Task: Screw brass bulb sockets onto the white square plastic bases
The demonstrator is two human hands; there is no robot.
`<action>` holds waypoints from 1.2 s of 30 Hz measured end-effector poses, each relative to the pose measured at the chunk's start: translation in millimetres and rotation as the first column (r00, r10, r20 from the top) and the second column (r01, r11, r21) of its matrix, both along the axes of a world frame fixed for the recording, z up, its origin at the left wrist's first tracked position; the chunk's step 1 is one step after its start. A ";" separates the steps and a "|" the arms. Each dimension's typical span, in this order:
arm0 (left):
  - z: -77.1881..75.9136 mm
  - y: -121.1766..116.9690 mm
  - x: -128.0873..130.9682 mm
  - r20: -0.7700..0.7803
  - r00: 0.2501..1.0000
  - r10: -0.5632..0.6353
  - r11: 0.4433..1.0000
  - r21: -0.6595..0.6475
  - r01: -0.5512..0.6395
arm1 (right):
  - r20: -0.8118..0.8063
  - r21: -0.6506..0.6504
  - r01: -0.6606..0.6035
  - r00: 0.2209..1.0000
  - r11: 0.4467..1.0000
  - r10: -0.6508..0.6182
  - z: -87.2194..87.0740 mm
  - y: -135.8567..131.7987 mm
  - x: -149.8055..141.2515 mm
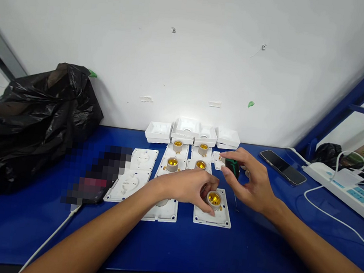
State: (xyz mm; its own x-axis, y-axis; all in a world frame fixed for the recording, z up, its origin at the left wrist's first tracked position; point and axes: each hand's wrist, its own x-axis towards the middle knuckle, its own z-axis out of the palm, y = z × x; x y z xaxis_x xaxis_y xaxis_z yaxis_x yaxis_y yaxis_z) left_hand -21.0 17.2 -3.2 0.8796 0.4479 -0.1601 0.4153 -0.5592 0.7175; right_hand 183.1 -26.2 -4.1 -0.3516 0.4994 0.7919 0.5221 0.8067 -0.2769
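Observation:
My left hand (192,185) is curled round the left side of a lamp socket (214,199), a round holder with a brass-coloured threaded inside. The socket sits on a square white plate (204,218) lying on the blue table. Just to the right, my right hand (252,181) grips a screwdriver (232,167) by its green and black handle. Its thin shaft points down beside the plate, and the tip appears to be off the socket. Behind my hands are more white plates with sockets, such as one socket (172,165) at the left.
White square boxes (158,130) line the wall. Flat white plates (143,159) lie at the left by a partly blurred dark device (99,184). A black plastic bag (35,124) fills the far left. At the right are a phone (283,167) and a power strip (343,190) with cables.

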 end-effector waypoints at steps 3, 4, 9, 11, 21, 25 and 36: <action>0.5 -0.5 -0.2 0.000 1.000 -0.005 1.000 -0.007 0.005 | -0.125 0.022 0.023 0.992 0.999 -0.020 -0.4 -0.3 -0.3; 0.5 -0.5 -0.1 0.000 1.000 -0.005 1.000 -0.009 0.005 | -0.180 0.027 0.035 0.983 0.999 -0.030 -0.8 0.0 -0.1; -1.3 0.5 0.3 0.019 1.000 0.002 1.000 -0.016 -0.002 | -0.428 -0.017 0.088 0.899 0.996 -0.087 -1.6 3.2 0.8; -1.8 0.9 0.1 0.035 0.999 -0.001 0.999 -0.034 0.002 | -0.503 -0.054 0.074 0.860 0.996 -0.091 -0.2 4.1 0.2; 2.6 -2.3 0.3 0.140 0.988 0.061 0.989 -0.144 -0.040 | -0.616 -0.144 0.039 0.779 0.989 -0.120 -2.8 12.6 2.2; 6.8 -4.2 0.0 0.177 0.982 0.071 0.983 -0.180 -0.039 | -0.664 -0.143 0.014 0.740 0.990 -0.106 -2.8 15.2 3.3; 9.5 -3.4 -1.0 0.238 0.964 0.118 0.981 -0.178 -0.076 | -0.737 -0.169 -0.027 0.667 0.985 -0.108 -3.3 18.6 3.1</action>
